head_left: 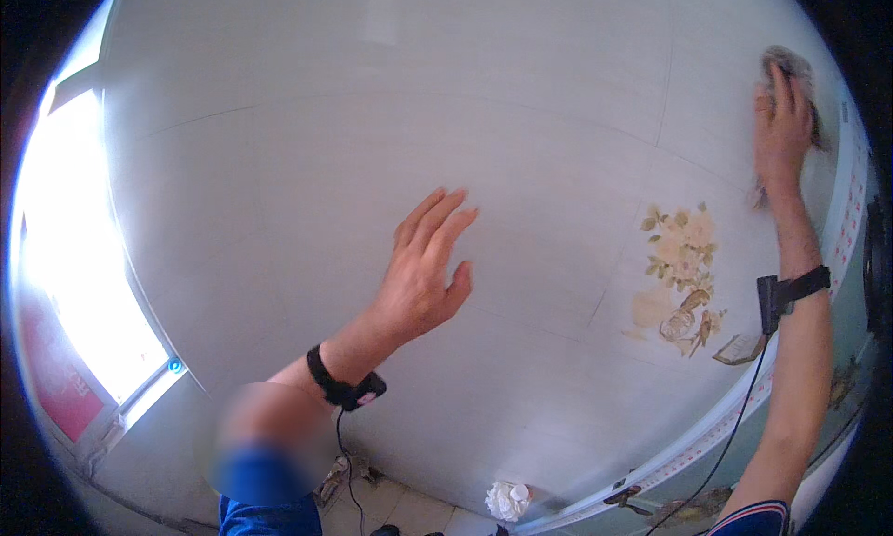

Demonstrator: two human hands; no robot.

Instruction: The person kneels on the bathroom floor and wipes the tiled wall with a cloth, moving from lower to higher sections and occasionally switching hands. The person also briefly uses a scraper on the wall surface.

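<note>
My right hand (783,145) presses a crumpled grey-brown rag (791,63) against the pale tiled wall (539,117), high at the far right. Its fingers lie over the cloth, and some of the rag shows past the fingertips and beside the palm. Near the middle, my left hand (428,261) holds nothing; its fingers are stretched out and slightly apart in front of the wall. Whether its fingertips touch the tiles I cannot tell. Each wrist wears a black strap with a small device and a cable.
A yellow flower decoration (684,257) marks the wall below my right hand. A light, curved-looking edge strip (679,457) borders the right side. At the left is a bright window (79,247) with a red panel (60,373) below. A white ruffled flower-like object (509,501) sits low down.
</note>
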